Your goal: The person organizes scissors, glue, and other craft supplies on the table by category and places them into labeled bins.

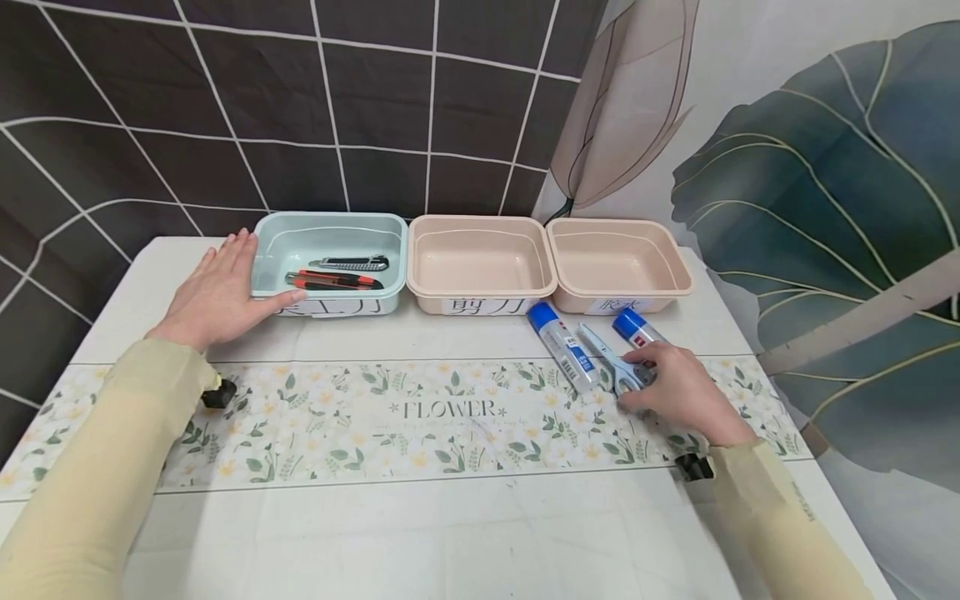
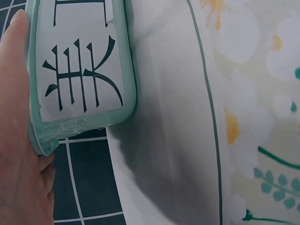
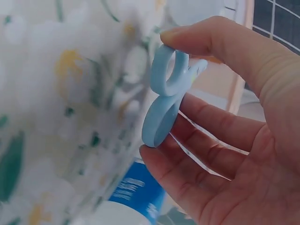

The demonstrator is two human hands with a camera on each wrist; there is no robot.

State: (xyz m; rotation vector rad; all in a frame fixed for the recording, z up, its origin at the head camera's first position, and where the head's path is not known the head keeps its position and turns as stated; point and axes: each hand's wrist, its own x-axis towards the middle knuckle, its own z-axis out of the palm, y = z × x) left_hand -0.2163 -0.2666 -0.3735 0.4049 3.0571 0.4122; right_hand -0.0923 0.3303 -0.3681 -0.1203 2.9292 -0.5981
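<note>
My right hand holds light blue scissors by the handle loops. In the right wrist view, the thumb presses one loop of the scissors and fingertips touch the other. The blades point toward the bins. Beside them lies a blue-capped glue stick; another glue stick is partly hidden behind the hand. My left hand rests against the left end of a light blue bin, fingers straight, thumb along its front rim. Inside are a grey utility knife and red-and-black utility knife pieces, perhaps overlapping.
A pink middle bin and a pink right bin stand in line beside the blue one, each with a front label. A floral cloth strip crosses the white table. A dark gridded backdrop hangs behind.
</note>
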